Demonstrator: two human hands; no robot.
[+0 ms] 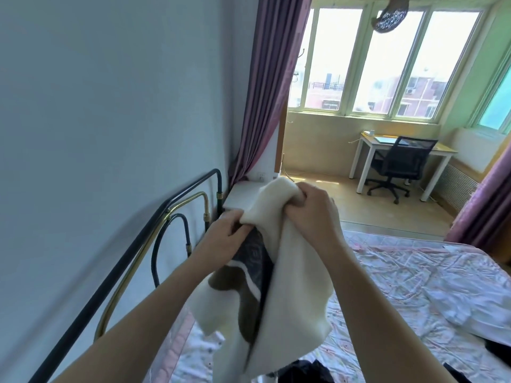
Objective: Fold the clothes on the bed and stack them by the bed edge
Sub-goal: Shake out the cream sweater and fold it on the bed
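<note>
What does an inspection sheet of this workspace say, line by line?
Surface: bed with a creased pink patterned sheet.
Job's things: cream garment with dark patches, held up above the bed; a white cloth lies on the sheet at right; dark clothes at the lower edge.
Clutter: nothing seen.
Hands: left hand and right hand both grip the garment's top edge.
Cables: nothing seen.
Surroundings: metal headboard, purple curtain, window, desk with an office chair.
</note>
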